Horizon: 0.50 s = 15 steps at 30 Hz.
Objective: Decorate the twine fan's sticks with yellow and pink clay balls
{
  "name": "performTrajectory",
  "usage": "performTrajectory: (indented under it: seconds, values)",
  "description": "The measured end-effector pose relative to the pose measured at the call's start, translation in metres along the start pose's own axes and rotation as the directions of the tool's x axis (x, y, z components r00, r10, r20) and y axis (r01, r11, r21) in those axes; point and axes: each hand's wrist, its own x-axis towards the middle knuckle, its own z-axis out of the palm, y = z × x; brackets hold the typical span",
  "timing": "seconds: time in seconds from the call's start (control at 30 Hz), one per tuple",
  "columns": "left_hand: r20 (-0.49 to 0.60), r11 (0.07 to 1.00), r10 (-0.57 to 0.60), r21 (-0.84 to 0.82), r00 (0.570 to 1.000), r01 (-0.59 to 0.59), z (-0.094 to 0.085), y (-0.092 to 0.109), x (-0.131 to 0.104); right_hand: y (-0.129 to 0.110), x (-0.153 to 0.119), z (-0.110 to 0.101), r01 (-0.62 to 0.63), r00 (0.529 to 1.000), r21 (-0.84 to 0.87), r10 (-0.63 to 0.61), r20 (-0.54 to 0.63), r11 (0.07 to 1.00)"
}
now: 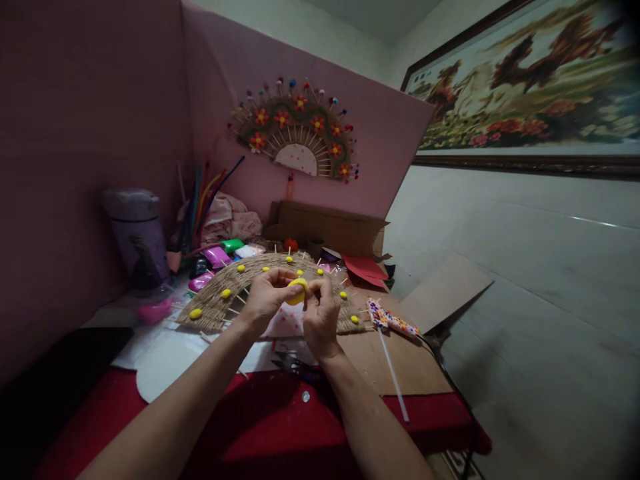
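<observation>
A lump of yellow modelling clay [296, 293] is pinched between my left hand [267, 297] and my right hand [323, 317]. Both sets of fingers are closed on it. Behind and beneath them lies a half-round fan [213, 293] wrapped in brown twine, with thin sticks poking out along its edge. Several small yellow dots [227, 293] sit spaced over the twine. My hands cover the middle of the fan and part of its dotted white centre [283, 325]. Just below my right hand rest dark-handled scissors [295, 363].
A finished fan with orange flowers [300, 133] hangs on the pink board. To the left stand a purple tumbler [137, 237], pipe cleaners [203, 207] and coloured clay packets [217, 257]. At right are cardboard [400, 363], red paper [365, 270] and a hot-glue gun with a glue stick [393, 323].
</observation>
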Motion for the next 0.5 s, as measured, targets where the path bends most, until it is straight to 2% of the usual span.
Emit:
performTrajectory:
  seconds: [0.13, 0.23, 0.3, 0.33, 0.4, 0.5]
  values:
    - [-0.111, 0.987, 0.092, 0.141, 0.990, -0.076, 0.003, -0.008, 0.000, 0.001, -0.005, 0.001, 0.169, 0.986, -0.131, -0.166, 0.029, 0.977]
    - [-0.181, 0.934, 0.240, 0.310, 0.954, -0.176, 0.002, -0.017, 0.001, 0.003, -0.009, 0.002, 0.271, 0.961, -0.183, -0.254, 0.111, 0.945]
    - [-0.180, 0.905, 0.309, 0.357, 0.934, -0.230, 0.000, -0.019, 0.002, 0.004, -0.011, 0.004, 0.310, 0.947, -0.191, -0.284, 0.152, 0.931]
    - [-0.165, 0.911, 0.306, 0.337, 0.938, -0.238, 0.000, -0.019, 0.003, 0.004, -0.011, 0.004, 0.306, 0.948, -0.191, -0.280, 0.149, 0.933]
    - [-0.099, 0.956, 0.218, 0.224, 0.971, -0.191, -0.002, -0.016, 0.003, 0.002, -0.010, 0.004, 0.236, 0.970, -0.175, -0.221, 0.097, 0.956]
    - [0.088, 0.998, 0.057, 0.024, 0.995, -0.059, -0.005, -0.008, 0.001, 0.001, -0.004, 0.003, 0.040, 0.999, -0.095, -0.041, -0.002, 0.995]
